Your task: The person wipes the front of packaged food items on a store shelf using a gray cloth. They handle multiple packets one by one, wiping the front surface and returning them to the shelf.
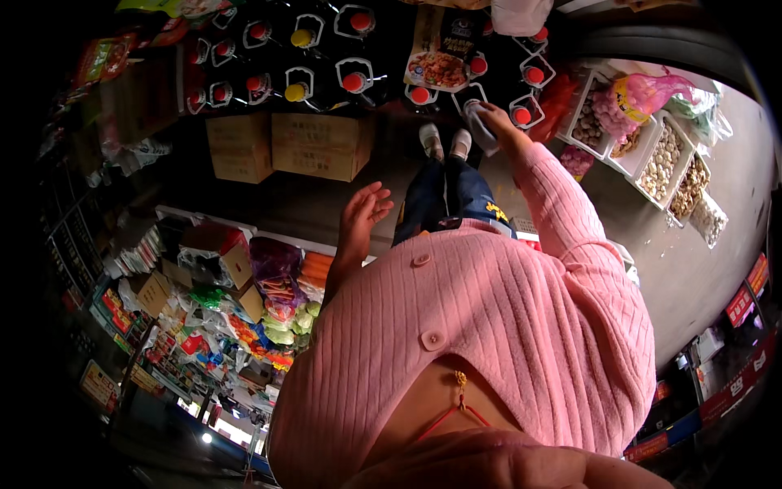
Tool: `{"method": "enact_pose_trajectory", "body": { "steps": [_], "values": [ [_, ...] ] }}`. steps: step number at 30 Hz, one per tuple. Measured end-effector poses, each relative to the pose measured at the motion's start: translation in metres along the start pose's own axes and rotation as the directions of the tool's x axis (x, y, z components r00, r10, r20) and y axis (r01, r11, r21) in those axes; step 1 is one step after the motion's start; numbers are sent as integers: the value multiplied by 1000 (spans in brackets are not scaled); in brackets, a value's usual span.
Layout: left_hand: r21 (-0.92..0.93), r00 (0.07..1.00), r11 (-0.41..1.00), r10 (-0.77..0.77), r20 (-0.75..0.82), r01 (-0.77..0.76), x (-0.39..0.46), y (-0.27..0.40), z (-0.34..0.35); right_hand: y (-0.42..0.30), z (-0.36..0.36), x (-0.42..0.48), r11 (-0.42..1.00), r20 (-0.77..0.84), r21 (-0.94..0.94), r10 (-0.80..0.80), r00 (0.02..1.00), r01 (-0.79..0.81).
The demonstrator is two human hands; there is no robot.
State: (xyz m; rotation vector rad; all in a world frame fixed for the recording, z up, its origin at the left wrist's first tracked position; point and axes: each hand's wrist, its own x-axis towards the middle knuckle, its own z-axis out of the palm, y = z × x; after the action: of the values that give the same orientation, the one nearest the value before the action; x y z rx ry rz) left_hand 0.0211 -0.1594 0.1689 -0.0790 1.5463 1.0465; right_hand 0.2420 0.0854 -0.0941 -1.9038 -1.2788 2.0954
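Observation:
My right hand (pixel 496 122) grips a light grey cloth (pixel 481 129), which hangs down from it and touches the cap area of a large dark bottle with a white handle. Rows of such bottles stand before me, with red caps (pixel 353 82) and yellow caps (pixel 294 92). Between some of them lies a printed food packet (pixel 438 68), right beside the bottle at the cloth. My left hand (pixel 365 211) is raised in front of my body, its fingers apart and nothing in it.
Two cardboard boxes (pixel 321 145) sit on the floor below the bottles. At right, white crates (pixel 670 160) hold garlic or similar goods, with a pink net bag (pixel 618 110) on top. Carrots (pixel 316 266), green vegetables (pixel 300 322) and packaged goods fill a stall at left.

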Motion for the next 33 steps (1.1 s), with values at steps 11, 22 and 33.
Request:
{"method": "enact_pose_trajectory", "body": {
  "steps": [11, 22, 33],
  "values": [
    [-107, 987, 993, -73, -144, 58, 1, -32, -38, -55, 60, 82, 936, -343, 240, 329, 880, -257],
    [-103, 982, 991, -106, -154, 91, 7, -31, -29, -35, 54, 103, 989, -440, 105, 142, 887, -107],
    [-60, 998, 998, 16, -63, -20, 5, 0, -10, -74, 39, -6, 969, -54, -94, -233, 971, 227]
  ]
}}
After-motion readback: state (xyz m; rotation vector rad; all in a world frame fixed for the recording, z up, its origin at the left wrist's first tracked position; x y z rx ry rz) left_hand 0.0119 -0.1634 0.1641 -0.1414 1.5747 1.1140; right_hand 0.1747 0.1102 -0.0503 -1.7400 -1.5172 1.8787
